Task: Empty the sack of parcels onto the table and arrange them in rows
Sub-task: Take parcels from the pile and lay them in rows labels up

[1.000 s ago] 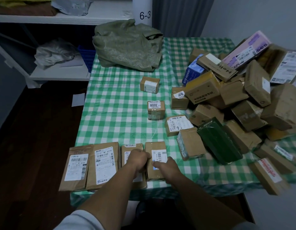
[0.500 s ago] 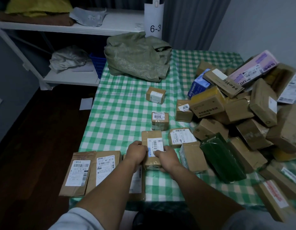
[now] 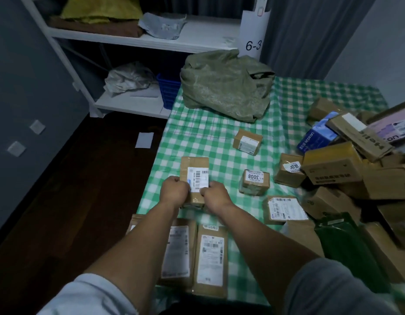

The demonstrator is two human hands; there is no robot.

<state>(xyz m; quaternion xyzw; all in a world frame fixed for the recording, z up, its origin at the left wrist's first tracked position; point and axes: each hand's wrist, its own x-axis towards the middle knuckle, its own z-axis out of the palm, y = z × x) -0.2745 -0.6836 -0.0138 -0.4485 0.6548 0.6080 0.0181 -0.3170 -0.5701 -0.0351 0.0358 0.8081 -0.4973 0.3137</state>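
A flat brown parcel [image 3: 194, 165] with a white barcode label lies near the table's left edge. My left hand [image 3: 174, 189] grips its near left corner and my right hand [image 3: 214, 193] grips its near right corner. Behind my forearms, three flat parcels [image 3: 211, 258] lie side by side along the front edge, partly hidden. The crumpled green sack [image 3: 224, 85] rests at the far end of the green checked table [image 3: 222, 142]. Small boxes [image 3: 254, 181] stand loose in the middle. A heap of brown parcels [image 3: 346, 169] covers the right side.
A white shelf unit [image 3: 133, 103] with crumpled bags and a blue basket stands beyond the table's left corner. Dark floor runs along the left, with a white paper sheet [image 3: 144, 140] on it. A dark green packet [image 3: 346, 248] lies at the heap's near edge.
Both hands have carried the labelled parcel from the front row away from me and to the left. The camera has turned left.
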